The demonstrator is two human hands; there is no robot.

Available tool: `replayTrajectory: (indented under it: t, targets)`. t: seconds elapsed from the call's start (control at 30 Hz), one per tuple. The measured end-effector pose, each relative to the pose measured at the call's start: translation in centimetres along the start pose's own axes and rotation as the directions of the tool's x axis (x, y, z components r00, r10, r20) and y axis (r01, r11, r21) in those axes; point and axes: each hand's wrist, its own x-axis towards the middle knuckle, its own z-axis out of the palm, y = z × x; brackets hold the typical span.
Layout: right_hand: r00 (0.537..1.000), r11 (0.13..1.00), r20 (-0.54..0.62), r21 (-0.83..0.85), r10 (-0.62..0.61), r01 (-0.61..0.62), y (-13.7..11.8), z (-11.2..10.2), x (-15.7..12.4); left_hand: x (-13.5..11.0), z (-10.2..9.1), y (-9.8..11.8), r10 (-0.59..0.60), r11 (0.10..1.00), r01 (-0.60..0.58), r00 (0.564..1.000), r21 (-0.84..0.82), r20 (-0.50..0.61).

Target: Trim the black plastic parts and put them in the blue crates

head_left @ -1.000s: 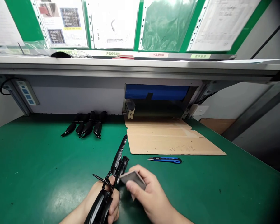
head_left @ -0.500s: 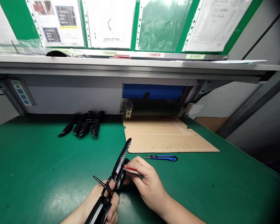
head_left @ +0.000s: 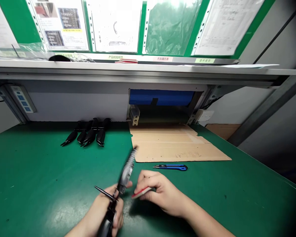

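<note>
My left hand [head_left: 117, 214] is wrapped round a glossy black moulded plastic part [head_left: 127, 171] with a thin crossbar at its middle. One ribbed, pointed end tilts up and away from me; the other runs down toward the bottom edge. It is smeared by motion. My right hand [head_left: 162, 194], just to the right, pinches a thin flat strip [head_left: 141, 192] with a red face and a pale edge. A small gap separates the strip from the black part. I cannot tell the strip's exact kind.
Several similar black plastic parts [head_left: 91, 133] lie at the back left of the green table [head_left: 39, 174]. A blue utility knife [head_left: 171, 167] rests in front of a cardboard sheet [head_left: 172, 148]. Behind stands a shelf [head_left: 148, 70] with a power strip [head_left: 23, 98] at its left.
My right hand has drawn the strip away from the black part, slightly down and to the right. The black part has turned in my left hand.
</note>
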Motion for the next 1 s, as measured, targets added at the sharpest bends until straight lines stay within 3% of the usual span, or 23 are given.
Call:
replayTrajectory:
  t: [0.1, 0.2, 0.23, 0.3, 0.37, 0.4, 0.47, 0.57, 0.67, 0.73, 0.8, 0.9, 1.0]
  targets:
    - [0.998, 0.968, 0.017, -0.245, 0.052, -0.047, 0.1, -1.4, -0.2, -0.7, 0.3, 2.7, 0.111, 0.984, -0.098, 0.99, 0.149, -0.084]
    - [0.999, 0.922, -0.043, -0.385, 0.022, -0.037, 0.3, -2.8, -0.3, -2.1, 1.3, 5.1, 0.065, 0.863, 0.04, 0.98, 0.504, -0.188]
    - [0.997, 0.922, -0.076, -0.388, -0.022, -0.009, 0.2, -3.1, -0.3, -2.6, 1.6, 5.5, 0.06, 0.761, 0.098, 0.974, 0.641, -0.221]
    - [0.987, 0.916, -0.108, -0.395, -0.12, 0.068, -0.4, -3.1, -0.3, -3.2, 2.3, 5.5, 0.101, 0.463, 0.17, 0.965, 0.87, -0.242]
    - [0.985, 0.877, -0.026, -0.46, -0.173, 0.142, -1.4, -2.3, -0.2, -3.4, 2.8, 4.8, 0.125, 0.187, 0.162, 0.974, 0.969, -0.187]
    - [0.985, 0.84, 0.051, -0.516, -0.166, 0.168, -1.9, -1.7, -0.2, -3.2, 3.0, 4.3, 0.112, 0.119, 0.142, 0.982, 0.983, -0.155]
    - [0.975, 0.75, 0.199, -0.628, -0.103, 0.208, -2.6, -0.3, -0.3, -2.7, 3.3, 3.3, 0.054, 0.12, 0.1, 0.993, 0.988, -0.107]
    - [0.958, 0.65, 0.285, -0.732, 0.019, 0.204, -2.6, 1.2, -0.6, -2.0, 3.2, 2.1, 0.025, 0.187, 0.019, 0.999, 0.982, -0.024]
    - [0.964, 0.662, 0.259, -0.733, 0.059, 0.156, -1.6, 1.6, -0.8, -1.6, 3.0, 1.5, 0.121, 0.175, -0.068, 0.992, 0.982, 0.047]
    - [0.982, 0.715, 0.189, -0.688, 0.01, 0.125, -0.8, 1.6, -0.8, -1.5, 2.9, 1.5, 0.234, 0.168, -0.065, 0.972, 0.984, 0.024]
    - [0.995, 0.769, 0.083, -0.631, -0.06, 0.099, -0.2, 1.9, -0.7, -1.5, 3.0, 1.8, 0.271, 0.192, -0.061, 0.963, 0.979, 0.007]
    - [0.993, 0.789, 0.03, -0.604, -0.119, 0.112, -0.1, 2.5, -0.3, -1.9, 3.2, 2.7, 0.1, 0.268, -0.124, 0.99, 0.955, 0.1]
    - [0.974, 0.752, 0.213, -0.63, -0.072, 0.194, -1.0, 2.5, -0.5, -2.7, 3.1, 3.7, -0.059, 0.284, -0.137, 0.985, 0.949, 0.16]
